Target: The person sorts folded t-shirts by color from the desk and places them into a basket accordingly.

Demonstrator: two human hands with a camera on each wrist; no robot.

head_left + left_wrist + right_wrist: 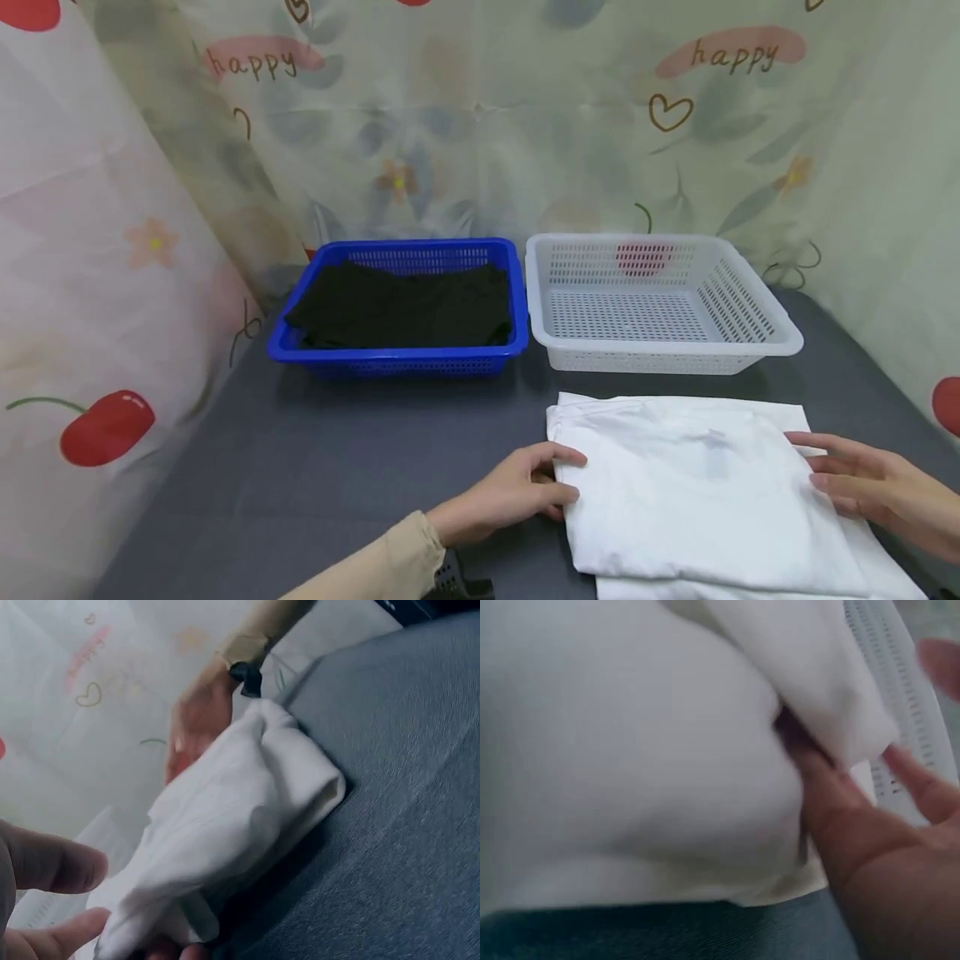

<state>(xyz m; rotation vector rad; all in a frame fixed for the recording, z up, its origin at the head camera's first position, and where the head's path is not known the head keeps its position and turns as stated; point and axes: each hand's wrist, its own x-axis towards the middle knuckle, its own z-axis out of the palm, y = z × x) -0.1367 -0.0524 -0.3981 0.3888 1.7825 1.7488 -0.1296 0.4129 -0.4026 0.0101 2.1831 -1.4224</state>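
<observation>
A folded white shirt (697, 492) lies on the grey table, with a faint grey mark near its upper middle. White fabric shows beneath it; whether that is a second piece I cannot tell. At the left edge, my left hand (517, 492) grips the cloth, index finger and thumb on top and other fingers tucked beneath. My right hand (873, 492) holds the right edge. In the right wrist view, one digit of that hand (885, 847) goes into a fold of the shirt (630, 750) while another touches outside. The left wrist view shows the shirt (217, 817) bunched, with fingertips (165, 949) under it.
Behind the shirt stands a white perforated basket (667, 357) with bare bottom. Left of it, a blue basket (397, 355) holds folded dark cloth (405, 308). Patterned curtains (480, 125) hang behind and at both sides of the grey table (337, 467).
</observation>
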